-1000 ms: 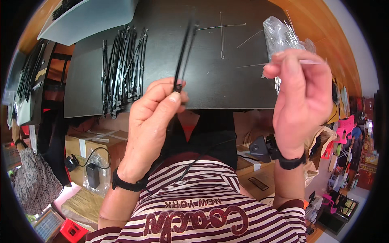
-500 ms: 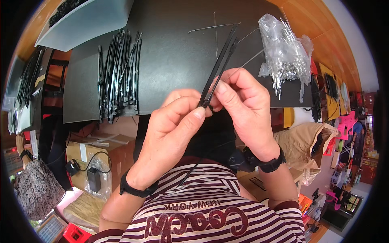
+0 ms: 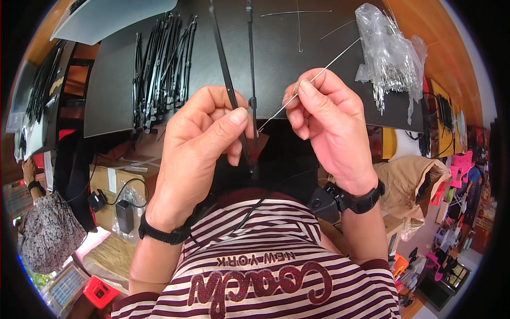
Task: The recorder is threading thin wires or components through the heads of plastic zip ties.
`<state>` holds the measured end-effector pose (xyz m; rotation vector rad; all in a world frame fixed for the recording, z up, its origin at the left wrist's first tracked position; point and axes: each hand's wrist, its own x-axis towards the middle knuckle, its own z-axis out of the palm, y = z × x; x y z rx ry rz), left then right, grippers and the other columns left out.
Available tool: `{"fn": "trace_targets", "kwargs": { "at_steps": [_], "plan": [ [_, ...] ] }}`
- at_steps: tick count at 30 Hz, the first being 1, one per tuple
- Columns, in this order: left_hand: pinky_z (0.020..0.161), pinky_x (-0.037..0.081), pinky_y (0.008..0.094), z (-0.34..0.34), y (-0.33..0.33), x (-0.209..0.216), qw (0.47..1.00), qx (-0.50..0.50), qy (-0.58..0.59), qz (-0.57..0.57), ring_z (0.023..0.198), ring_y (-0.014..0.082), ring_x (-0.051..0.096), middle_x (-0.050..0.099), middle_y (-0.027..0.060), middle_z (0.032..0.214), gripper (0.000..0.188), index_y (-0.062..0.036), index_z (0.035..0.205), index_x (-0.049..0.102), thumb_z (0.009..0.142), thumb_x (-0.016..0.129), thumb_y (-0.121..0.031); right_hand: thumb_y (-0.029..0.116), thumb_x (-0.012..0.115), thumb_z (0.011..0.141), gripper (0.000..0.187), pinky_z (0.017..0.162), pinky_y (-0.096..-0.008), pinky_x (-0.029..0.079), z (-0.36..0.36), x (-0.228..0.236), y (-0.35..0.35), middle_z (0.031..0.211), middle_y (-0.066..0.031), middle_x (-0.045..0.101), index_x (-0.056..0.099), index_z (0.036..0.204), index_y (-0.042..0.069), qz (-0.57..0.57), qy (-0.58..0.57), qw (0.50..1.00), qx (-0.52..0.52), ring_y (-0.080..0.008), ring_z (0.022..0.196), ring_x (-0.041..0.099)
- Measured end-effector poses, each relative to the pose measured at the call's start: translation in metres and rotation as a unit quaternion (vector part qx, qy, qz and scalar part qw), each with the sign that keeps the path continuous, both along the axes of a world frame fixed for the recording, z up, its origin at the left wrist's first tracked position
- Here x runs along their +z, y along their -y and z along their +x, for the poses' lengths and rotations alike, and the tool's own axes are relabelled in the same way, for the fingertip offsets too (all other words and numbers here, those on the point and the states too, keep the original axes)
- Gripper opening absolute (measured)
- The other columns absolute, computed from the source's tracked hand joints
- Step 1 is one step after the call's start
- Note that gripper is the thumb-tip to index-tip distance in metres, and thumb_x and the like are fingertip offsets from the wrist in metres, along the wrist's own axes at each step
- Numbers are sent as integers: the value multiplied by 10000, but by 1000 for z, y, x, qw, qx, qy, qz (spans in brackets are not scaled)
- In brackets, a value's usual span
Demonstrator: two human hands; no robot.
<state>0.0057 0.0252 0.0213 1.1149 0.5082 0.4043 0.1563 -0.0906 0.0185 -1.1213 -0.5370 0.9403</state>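
A long, flat black strip [image 3: 222, 53] is pinched between the thumb and fingers of my left hand [image 3: 199, 130]. Beside it, a second slim black strip [image 3: 251, 53] with small clip-like pieces runs past the same fingers; the exact grip on it is partly hidden. My right hand [image 3: 334, 119] is closed on a thin metal wire [image 3: 337, 58], held slantwise. The wire's lower end is close to the second strip, near my left fingertips; whether they touch, I cannot tell. Both hands are raised at the near edge of the dark table [image 3: 111, 98].
Several black strips [image 3: 162, 74] lie bunched on the table's left, with a translucent bin [image 3: 106, 21] behind. At right sits a clear plastic bag [image 3: 372, 32] of metal wires. Loose wires [image 3: 297, 11] rest far back. A cardboard box [image 3: 130, 178] stands below left, near another person's patterned garment [image 3: 50, 239].
My hands have moved apart, the left one leftward with the black strips. The strips now stand more upright and spread. My right hand now holds the wire clear of the flat strip.
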Motion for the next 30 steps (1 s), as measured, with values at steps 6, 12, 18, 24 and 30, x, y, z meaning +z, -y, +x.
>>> {"fn": "trace_targets", "kwargs": {
  "at_steps": [6, 12, 18, 24, 30],
  "plan": [
    [497, 433, 188, -2, 3, 0, 999, 0, -14, -31, 576, 64, 505, 564, 41, 781, 177, -13, 965, 545, 904, 570, -177, 182, 536, 938, 147, 525, -164, 402, -6, -7, -1, 805, -27, 622, 566, 903, 43, -5, -15, 1000, 8, -42, 632, 530],
    [505, 425, 188, -3, 2, 1, 1000, -4, -20, -11, 568, 62, 486, 567, 34, 791, 156, -23, 936, 561, 902, 572, -176, 166, 521, 940, 145, 492, -153, 394, -9, -9, 4, 775, -27, 619, 566, 885, 39, -1, -96, 991, 91, -39, 596, 530],
    [498, 386, 177, -3, 3, 4, 1000, 1, -13, 7, 573, 58, 478, 572, 37, 813, 162, -25, 924, 559, 898, 581, -183, 162, 530, 932, 136, 468, -181, 374, -7, -13, 6, 777, -78, 587, 536, 927, 27, -14, -81, 992, 92, -70, 569, 503],
    [509, 381, 176, -5, 5, 7, 1000, 2, 3, 22, 580, 62, 478, 569, 43, 832, 169, -23, 922, 558, 898, 586, -189, 164, 537, 926, 147, 463, -182, 373, -7, -12, 4, 756, -81, 580, 532, 927, 16, -13, -86, 992, 93, -72, 558, 496],
    [513, 377, 176, -9, 5, 8, 1000, 1, 9, 22, 578, 64, 479, 580, 54, 833, 181, -17, 938, 561, 895, 591, -190, 148, 537, 919, 145, 445, -189, 369, -10, -12, 3, 739, -81, 574, 529, 932, 3, -7, -108, 991, 78, -84, 546, 489]
  ]
}}
